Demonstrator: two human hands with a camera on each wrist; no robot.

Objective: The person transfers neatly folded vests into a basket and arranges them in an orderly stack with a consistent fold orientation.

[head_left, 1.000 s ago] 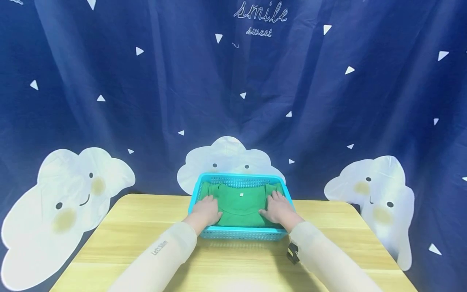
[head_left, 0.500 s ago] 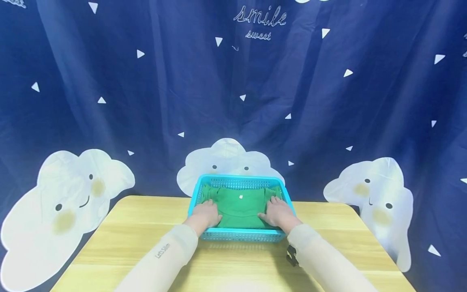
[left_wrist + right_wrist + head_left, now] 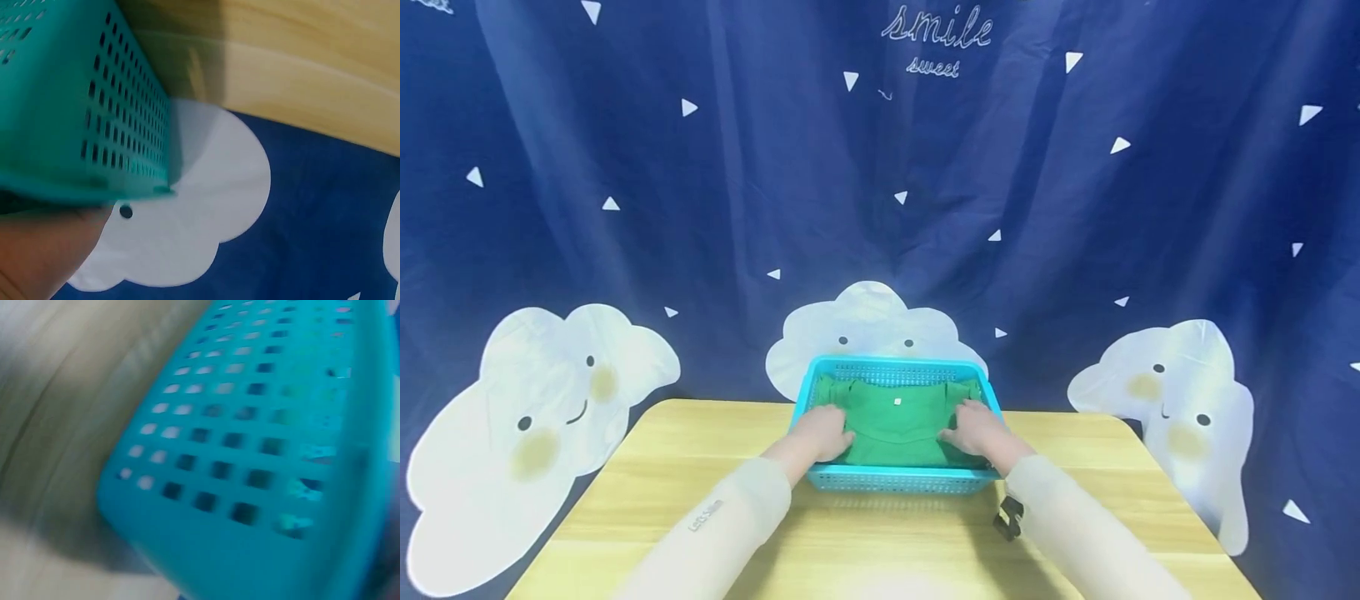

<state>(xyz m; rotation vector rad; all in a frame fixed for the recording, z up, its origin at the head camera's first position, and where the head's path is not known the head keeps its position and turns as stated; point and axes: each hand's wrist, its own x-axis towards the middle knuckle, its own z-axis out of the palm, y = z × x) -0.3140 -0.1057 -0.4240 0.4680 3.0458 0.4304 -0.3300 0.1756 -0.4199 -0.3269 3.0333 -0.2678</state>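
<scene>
A green T-shirt [image 3: 895, 427], folded with its neckline and small white label showing, lies inside a turquoise perforated plastic basket [image 3: 901, 478]. On the shirt's left side my left hand [image 3: 822, 432] rests with its thumb pointing inward; its fingertips are hard to make out. My right hand [image 3: 976, 428] lies on the right side of the shirt, thumb also inward. The left wrist view shows the basket's outer side wall [image 3: 119, 106] and part of my hand [image 3: 50, 250] beyond the rim. A blurred basket wall [image 3: 231, 444] fills most of the right wrist view, hiding the fingers.
The basket stands on a light wooden table [image 3: 700, 450] near its far edge. Behind hangs a dark blue curtain [image 3: 880, 233] with white clouds and triangles. A black buckle [image 3: 1008, 517] hangs at the right wrist.
Both hands have shifted slightly outward toward the basket's short sides, and their fingers look lower along the shirt's edges. The basket and shirt stay in place.
</scene>
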